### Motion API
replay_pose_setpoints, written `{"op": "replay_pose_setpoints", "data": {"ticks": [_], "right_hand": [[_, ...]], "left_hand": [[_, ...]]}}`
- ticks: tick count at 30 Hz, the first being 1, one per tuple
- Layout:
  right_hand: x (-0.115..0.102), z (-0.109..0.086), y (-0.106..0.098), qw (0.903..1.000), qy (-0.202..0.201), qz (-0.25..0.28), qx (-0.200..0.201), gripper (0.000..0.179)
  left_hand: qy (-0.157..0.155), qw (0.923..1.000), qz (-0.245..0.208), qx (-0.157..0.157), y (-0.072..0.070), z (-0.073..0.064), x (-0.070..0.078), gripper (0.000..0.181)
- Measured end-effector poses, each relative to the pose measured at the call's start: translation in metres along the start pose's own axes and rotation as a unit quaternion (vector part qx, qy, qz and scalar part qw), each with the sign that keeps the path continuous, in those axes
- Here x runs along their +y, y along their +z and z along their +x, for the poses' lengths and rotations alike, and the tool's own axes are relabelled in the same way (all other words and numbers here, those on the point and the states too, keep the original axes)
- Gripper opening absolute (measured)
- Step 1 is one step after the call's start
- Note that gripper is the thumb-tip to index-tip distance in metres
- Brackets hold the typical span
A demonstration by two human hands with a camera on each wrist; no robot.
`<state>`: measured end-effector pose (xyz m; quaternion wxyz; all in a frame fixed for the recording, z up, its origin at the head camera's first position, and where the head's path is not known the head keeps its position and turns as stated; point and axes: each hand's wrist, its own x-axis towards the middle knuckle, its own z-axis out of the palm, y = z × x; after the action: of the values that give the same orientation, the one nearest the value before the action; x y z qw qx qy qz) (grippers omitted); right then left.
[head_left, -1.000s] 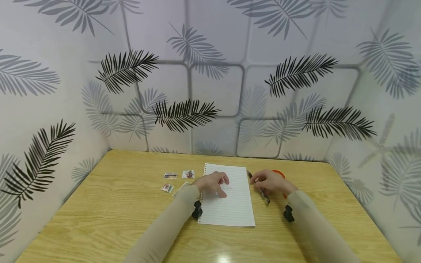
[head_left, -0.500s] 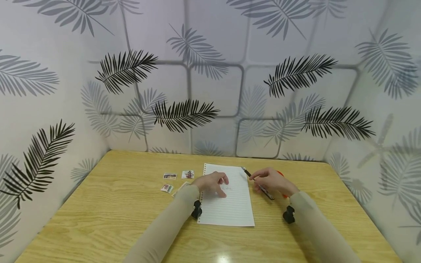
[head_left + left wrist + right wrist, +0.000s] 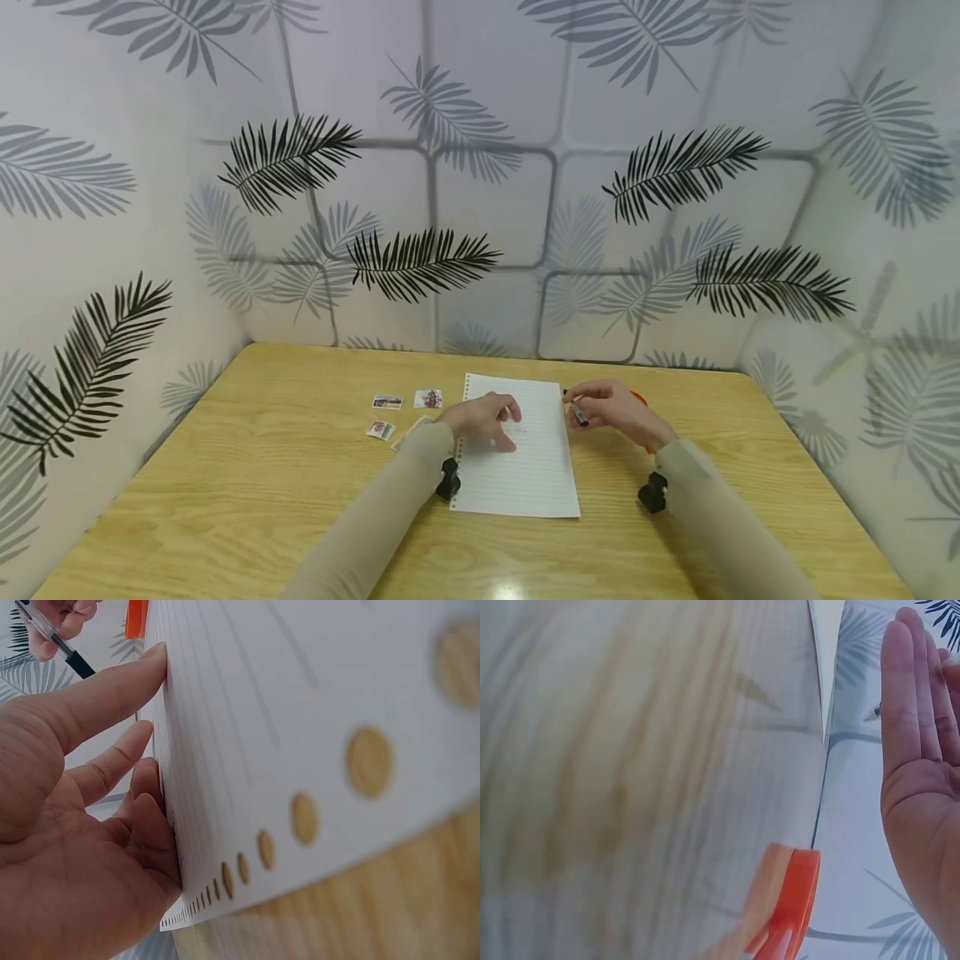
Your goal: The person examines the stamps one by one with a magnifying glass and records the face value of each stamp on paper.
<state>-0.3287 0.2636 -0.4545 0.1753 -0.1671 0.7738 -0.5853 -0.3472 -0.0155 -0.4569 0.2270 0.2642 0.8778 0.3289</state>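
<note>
A lined sheet of paper [image 3: 517,479] with punched holes down its left edge lies on the table. My left hand [image 3: 483,418] rests on it, thumb and index spread, fingertips at the sheet; the left wrist view shows the other fingers loosely bent. Faint handwriting shows beside that hand. Just off the paper's right edge, my right hand [image 3: 611,410] holds a pen [image 3: 578,412] between thumb and fingers. The pen [image 3: 56,637] has a clear barrel and a black section. In the right wrist view the hand [image 3: 911,750] hides most of the pen.
Several small picture cards [image 3: 387,402] lie left of the paper, one partly covered by the left sleeve. An orange-red object with a curved edge [image 3: 799,892] stands on the wooden table [image 3: 225,467], mostly behind the right hand. Leaf-patterned walls [image 3: 480,208] close off the back and sides.
My right hand has picked up the pen from beside the paper and turned it in the fingers, so its lower end has swung up and left. The left hand has stayed put.
</note>
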Motion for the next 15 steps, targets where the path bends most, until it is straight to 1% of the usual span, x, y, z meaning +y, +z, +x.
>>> {"op": "replay_pose_setpoints", "data": {"ticks": [6,9,12,14,15], "right_hand": [[0.000,-0.001,0.008,0.9999,-0.011,0.001,-0.011,0.040],[-0.001,-0.002,0.013,0.9999,-0.007,-0.010,0.005,0.037],[-0.002,-0.002,0.014,0.9992,-0.001,-0.025,0.032,0.031],[-0.002,-0.002,0.015,0.9990,0.002,-0.019,0.040,0.028],[-0.002,-0.002,0.014,0.9992,0.003,-0.012,0.039,0.030]], "left_hand": [[0.003,1.0000,0.008,-0.004,0.001,-0.001,-0.002,0.040],[0.003,0.9999,0.012,-0.002,0.002,0.000,-0.002,0.040],[0.002,1.0000,0.007,0.000,0.001,0.001,-0.002,0.040],[0.001,1.0000,0.005,-0.002,0.001,0.000,-0.002,0.041],[0.001,1.0000,0.005,-0.003,0.001,0.000,-0.002,0.040]]}}
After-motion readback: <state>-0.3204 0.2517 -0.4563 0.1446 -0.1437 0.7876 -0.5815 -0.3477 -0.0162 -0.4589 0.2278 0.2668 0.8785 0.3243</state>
